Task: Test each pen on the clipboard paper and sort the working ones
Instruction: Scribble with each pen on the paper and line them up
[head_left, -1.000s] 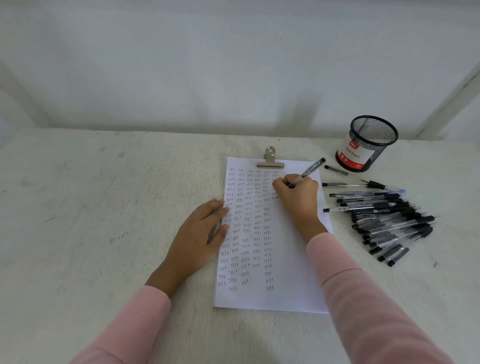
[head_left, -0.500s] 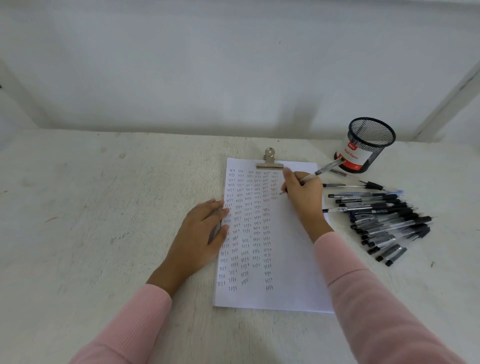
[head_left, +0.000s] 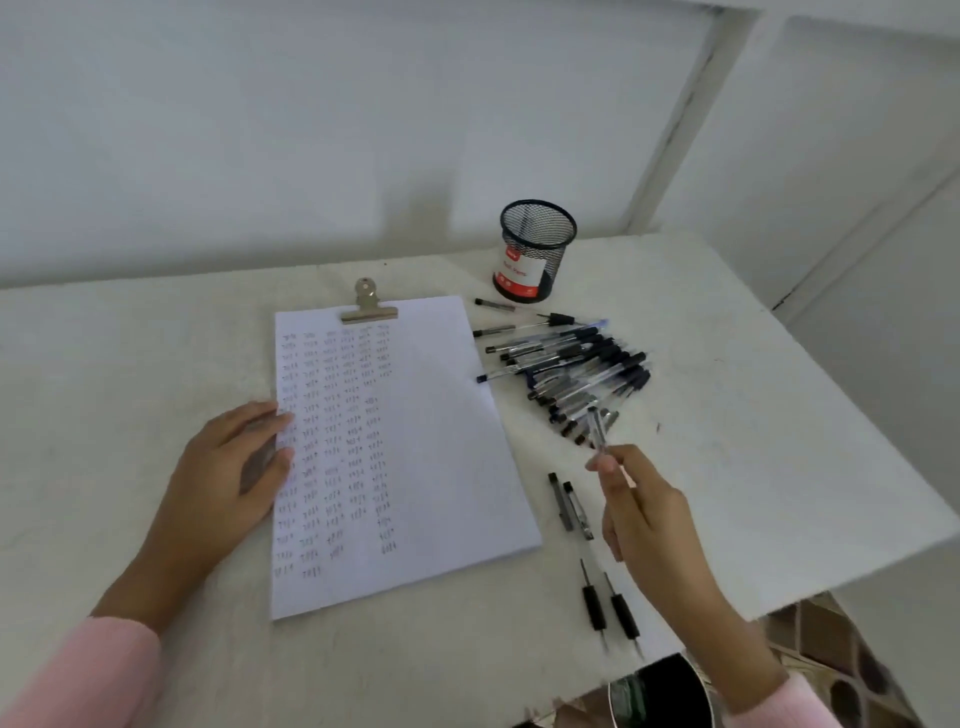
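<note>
The clipboard paper (head_left: 415, 467), covered with several columns of test marks, lies on the white table under a metal clip (head_left: 368, 309). My left hand (head_left: 228, 467) rests flat on the paper's left edge, fingers straight. My right hand (head_left: 641, 512) is off the paper to the right and pinches a clear pen (head_left: 597, 428) that points up and away, above the near end of a heap of several pens (head_left: 576, 371). Two pens (head_left: 597, 566) lie side by side on the table just left of my right hand.
A black mesh cup (head_left: 535, 252) with a red and white label stands behind the heap. A dark round container (head_left: 665, 693) sits below the table's near right edge. The table's right edge (head_left: 857, 493) drops to a patterned floor.
My right hand has lifted the pen off the paper's top and swung right and toward me, to the near end of the heap. My head turned right. The left hand stays put.
</note>
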